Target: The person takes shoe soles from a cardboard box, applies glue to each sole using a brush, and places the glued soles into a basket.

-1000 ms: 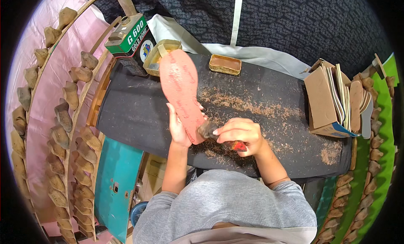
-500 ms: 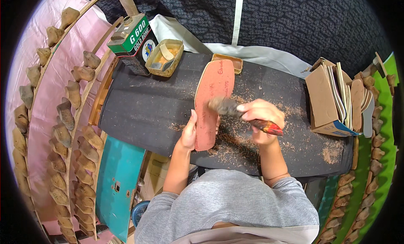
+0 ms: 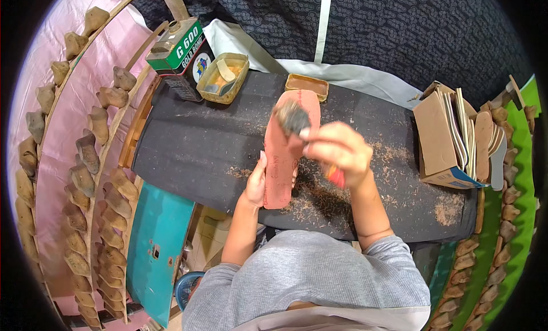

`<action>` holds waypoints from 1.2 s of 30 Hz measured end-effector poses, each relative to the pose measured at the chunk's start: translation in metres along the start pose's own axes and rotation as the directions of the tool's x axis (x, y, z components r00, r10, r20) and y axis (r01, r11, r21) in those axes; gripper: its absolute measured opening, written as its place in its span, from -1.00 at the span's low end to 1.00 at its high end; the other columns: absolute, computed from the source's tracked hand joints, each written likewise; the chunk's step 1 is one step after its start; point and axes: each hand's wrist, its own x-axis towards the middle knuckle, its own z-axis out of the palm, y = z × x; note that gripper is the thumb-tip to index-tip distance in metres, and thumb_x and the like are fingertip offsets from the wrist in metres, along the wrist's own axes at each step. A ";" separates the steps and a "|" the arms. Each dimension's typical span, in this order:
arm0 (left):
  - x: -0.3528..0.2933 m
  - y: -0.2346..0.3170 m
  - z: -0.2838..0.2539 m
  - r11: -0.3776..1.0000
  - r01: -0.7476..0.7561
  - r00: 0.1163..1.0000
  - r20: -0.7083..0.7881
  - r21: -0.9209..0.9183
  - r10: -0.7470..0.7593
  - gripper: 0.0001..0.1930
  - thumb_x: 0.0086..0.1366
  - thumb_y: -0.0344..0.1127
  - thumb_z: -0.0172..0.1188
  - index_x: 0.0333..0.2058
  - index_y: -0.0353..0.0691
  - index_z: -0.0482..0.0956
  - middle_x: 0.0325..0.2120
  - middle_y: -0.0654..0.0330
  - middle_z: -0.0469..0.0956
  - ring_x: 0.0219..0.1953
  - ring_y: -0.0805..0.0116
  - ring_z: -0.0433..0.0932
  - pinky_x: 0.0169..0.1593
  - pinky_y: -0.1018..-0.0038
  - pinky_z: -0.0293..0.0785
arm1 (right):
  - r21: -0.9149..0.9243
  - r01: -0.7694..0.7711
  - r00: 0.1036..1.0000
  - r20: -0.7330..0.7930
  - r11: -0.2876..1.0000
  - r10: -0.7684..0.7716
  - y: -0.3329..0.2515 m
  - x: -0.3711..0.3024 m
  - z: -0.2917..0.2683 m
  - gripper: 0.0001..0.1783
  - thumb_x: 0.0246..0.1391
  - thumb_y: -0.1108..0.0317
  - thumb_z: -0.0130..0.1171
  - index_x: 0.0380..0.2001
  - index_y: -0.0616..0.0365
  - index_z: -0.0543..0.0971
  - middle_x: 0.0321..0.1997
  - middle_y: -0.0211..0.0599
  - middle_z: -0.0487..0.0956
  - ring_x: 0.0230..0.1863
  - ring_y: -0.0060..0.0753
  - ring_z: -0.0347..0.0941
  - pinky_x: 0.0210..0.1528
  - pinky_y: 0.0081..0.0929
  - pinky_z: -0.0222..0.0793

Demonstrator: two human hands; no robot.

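Dark cloth-covered table [image 3: 188, 131] is carrying scattered shavings [image 3: 394, 154]. One sole [image 3: 277, 181] is hanging above it: salmon-pink, elongated, red handwriting. Left hand [image 3: 256, 184] is gripping its edges; right hand [image 3: 343, 153] is pinching one brush [image 3: 294, 118] over its far half, contact unclear. Two yellowish trays [image 3: 241, 81] and one can [image 3: 181, 63] are sitting behind.

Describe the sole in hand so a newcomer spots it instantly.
On the table covered in black cloth, look to the middle. There the left hand holds a flat, salmon-pink sole, with a brush in the right hand at its far end. Unlike the sole-shaped pieces in the cardboard box at right, it is hand-held and marked with red writing.
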 end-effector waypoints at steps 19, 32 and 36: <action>0.010 0.001 -0.021 0.994 -0.028 0.991 0.130 0.103 0.014 -0.22 0.27 0.38 -0.43 -0.10 -0.31 0.38 -0.38 0.13 0.44 -0.38 0.33 0.42 -0.25 0.45 0.40 | -0.163 -0.251 0.957 -0.191 0.954 0.219 0.021 -0.001 -0.002 -0.71 -0.25 0.57 0.25 -0.33 0.18 0.57 -0.18 -0.13 0.58 -0.21 -0.18 0.54 -0.17 -0.42 0.47; 0.017 -0.001 -0.023 0.994 -0.059 0.984 0.173 0.092 0.042 -0.25 0.31 0.32 -0.47 -0.09 -0.31 0.37 -0.37 0.11 0.46 -0.38 0.32 0.45 -0.26 0.42 0.42 | -0.177 -0.365 0.909 -0.280 0.914 0.309 0.023 -0.011 0.007 -0.54 -0.37 0.77 0.03 -0.29 0.17 0.54 -0.16 -0.14 0.58 -0.12 -0.13 0.53 -0.09 -0.37 0.46; 0.019 -0.003 -0.019 0.998 -0.051 0.980 0.195 0.043 0.042 -0.28 0.34 0.28 -0.47 -0.07 -0.30 0.40 -0.35 0.12 0.49 -0.36 0.34 0.48 -0.23 0.43 0.45 | -0.033 -0.194 0.976 -0.111 0.980 0.189 0.011 -0.011 0.010 -0.65 -0.30 0.63 0.23 -0.30 0.17 0.56 -0.14 -0.13 0.57 -0.20 -0.20 0.54 -0.16 -0.41 0.49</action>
